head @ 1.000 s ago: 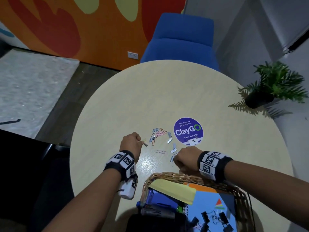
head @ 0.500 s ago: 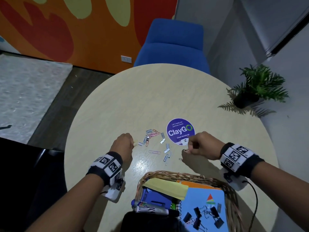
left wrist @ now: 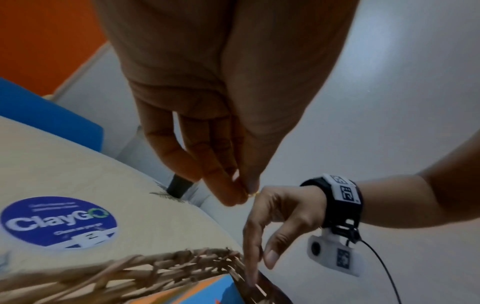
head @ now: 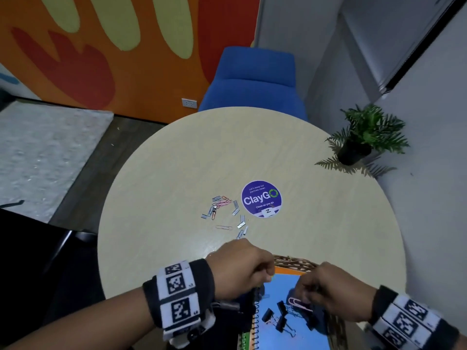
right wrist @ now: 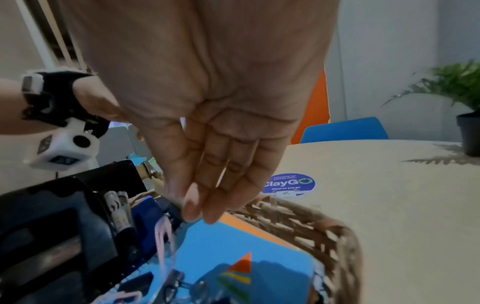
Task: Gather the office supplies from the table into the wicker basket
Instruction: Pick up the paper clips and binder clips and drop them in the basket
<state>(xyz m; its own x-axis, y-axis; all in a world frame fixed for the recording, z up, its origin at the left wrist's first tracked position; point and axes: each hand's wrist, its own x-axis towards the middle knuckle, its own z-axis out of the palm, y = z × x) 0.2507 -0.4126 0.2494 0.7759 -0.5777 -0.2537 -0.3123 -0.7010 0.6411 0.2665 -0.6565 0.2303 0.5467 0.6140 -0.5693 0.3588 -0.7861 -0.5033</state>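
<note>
Drop-off step. Both hands over the wicker basket: left hand pinches a small yellow clip, right hand releases a pink paper clip. Next: pinch-pick remaining paper clips on worktop.

- Both forearms are bare, with no sleeves in view.
- The left wrist wears a black band with white panels printed with black square-code markers.
- The right wrist wears a matching band.
- A small white camera block with a round lens hangs under the right band, trailing a thin black cable.
</note>
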